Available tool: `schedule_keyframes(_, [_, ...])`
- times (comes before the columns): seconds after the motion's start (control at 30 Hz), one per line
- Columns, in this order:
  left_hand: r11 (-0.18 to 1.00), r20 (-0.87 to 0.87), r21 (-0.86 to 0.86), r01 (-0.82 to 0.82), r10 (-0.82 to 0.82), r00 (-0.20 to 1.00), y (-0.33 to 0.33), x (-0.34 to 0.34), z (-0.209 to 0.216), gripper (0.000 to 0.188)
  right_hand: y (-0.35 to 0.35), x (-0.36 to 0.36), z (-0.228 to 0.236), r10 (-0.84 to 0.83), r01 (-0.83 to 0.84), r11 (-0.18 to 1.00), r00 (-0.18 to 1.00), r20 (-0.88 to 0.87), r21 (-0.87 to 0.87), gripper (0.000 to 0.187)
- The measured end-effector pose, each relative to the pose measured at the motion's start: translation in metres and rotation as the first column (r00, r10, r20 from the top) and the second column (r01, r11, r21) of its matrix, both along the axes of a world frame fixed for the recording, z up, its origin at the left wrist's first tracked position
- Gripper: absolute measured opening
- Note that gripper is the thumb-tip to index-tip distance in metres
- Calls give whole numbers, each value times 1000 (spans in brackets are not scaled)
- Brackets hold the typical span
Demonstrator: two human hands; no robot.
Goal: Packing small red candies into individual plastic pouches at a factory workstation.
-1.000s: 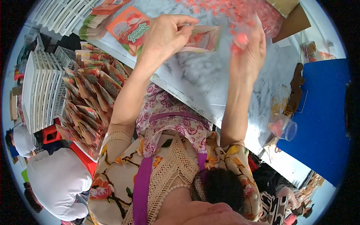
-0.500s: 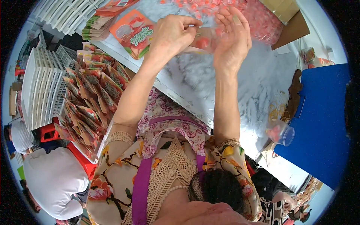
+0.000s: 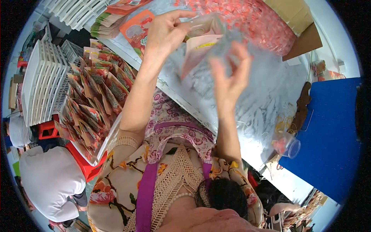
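My left hand [image 3: 164, 33] is raised over the table and pinches the top of a pink and clear pouch [image 3: 201, 44], which hangs open and tilted. Just to the right of the pouch, my right hand [image 3: 228, 71] is blurred, with its fingers spread and touching the pouch's lower edge. Behind the pouch lies a large heap of small red sweets [image 3: 247, 19] on the silvery table [image 3: 266, 96]. An orange printed pouch [image 3: 135, 29] lies flat on the table left of my left hand.
A white tray [image 3: 102, 145] to the left holds several filled printed pouches [image 3: 92, 100] standing in rows. White crates [image 3: 42, 85] stack further left. A clear cup [image 3: 288, 145] lies near a blue surface [image 3: 332, 127]. A cardboard box [image 3: 297, 19] stands at the back right. A person in white [image 3: 50, 181] sits below left.
Both hands have come down and nearer with the pouch. The right hand has dropped from the sweets heap to the pouch's lower edge, and the pouch now hangs more open.
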State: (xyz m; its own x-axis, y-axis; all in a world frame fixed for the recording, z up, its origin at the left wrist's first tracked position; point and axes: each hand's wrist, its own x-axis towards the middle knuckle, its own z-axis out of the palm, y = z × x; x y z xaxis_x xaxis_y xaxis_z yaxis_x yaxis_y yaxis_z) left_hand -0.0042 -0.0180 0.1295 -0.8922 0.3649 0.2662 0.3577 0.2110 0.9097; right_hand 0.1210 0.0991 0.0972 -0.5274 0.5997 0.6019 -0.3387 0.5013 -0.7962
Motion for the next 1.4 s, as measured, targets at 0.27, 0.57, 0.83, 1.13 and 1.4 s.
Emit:
schedule_keyframes(0.27, [795, 184, 545, 265, -422, 888, -6, 24, -26, 40, 12, 9, -49, 48, -67, 993, 981, 190, 95, 17])
schedule_keyframes(0.57, [828, 148, 555, 80, -193, 970, 11, 4, -105, 6, 27, 10, -47, 124, -98, 957, 989, 79, -273, 5])
schedule_keyframes(0.83, [610, 234, 792, -15, -282, 930, 4, 15, -93, 8, 52, 6, -54, 78, -42, 987, 969, 236, -153, 10])
schedule_keyframes(1.13, [798, 225, 502, 334, -493, 840, -31, 5, -92, 39, 18, 6, -26, 217, -157, 964, 931, 294, -214, 12])
schedule_keyframes(1.4, [897, 38, 424, 124, -154, 987, -54, 32, -71, 14, 30, 6, -6, 363, -380, 924, 842, 399, -38, 17])
